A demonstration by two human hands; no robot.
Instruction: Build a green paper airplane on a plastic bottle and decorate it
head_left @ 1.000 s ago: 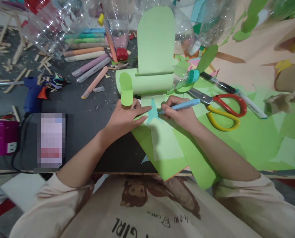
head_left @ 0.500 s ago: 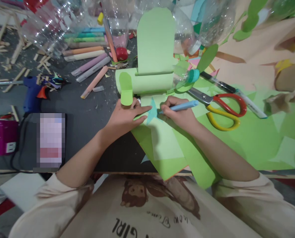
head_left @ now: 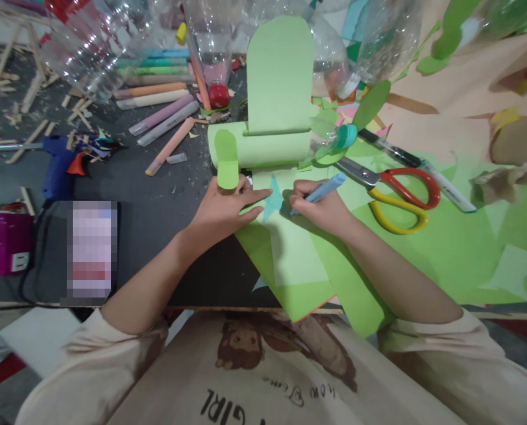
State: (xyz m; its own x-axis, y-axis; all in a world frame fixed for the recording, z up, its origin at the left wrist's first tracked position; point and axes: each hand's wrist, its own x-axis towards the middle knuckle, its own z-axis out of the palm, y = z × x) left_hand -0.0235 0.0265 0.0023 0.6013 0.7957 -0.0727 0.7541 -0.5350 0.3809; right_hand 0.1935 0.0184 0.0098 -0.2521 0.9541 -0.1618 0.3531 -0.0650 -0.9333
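Note:
A blue star shape (head_left: 272, 199) lies on pale green paper (head_left: 296, 254) in front of me. My left hand (head_left: 228, 206) rests at its left side, the forefinger stretched onto the star and the thumb held apart; its other fingers are partly hidden. In my right hand (head_left: 314, 203) is a light blue marker (head_left: 328, 187), gripped like a pen just right of the star, its tip low near the paper. Just beyond both hands sits a bottle wrapped in light green paper (head_left: 272, 147), with a rounded paper flap (head_left: 281, 77) standing up from it.
Scissors (head_left: 394, 189) and a black marker (head_left: 392, 147) lie to the right on green sheets. Several coloured markers (head_left: 157, 115) and clear bottles (head_left: 99, 47) are at the back left. A blue glue gun (head_left: 59, 165) and a phone (head_left: 93, 251) occupy the left.
My right hand has shifted slightly right and the marker has tilted more steeply, its tip moving down and right from the star's edge. My left hand stays in place.

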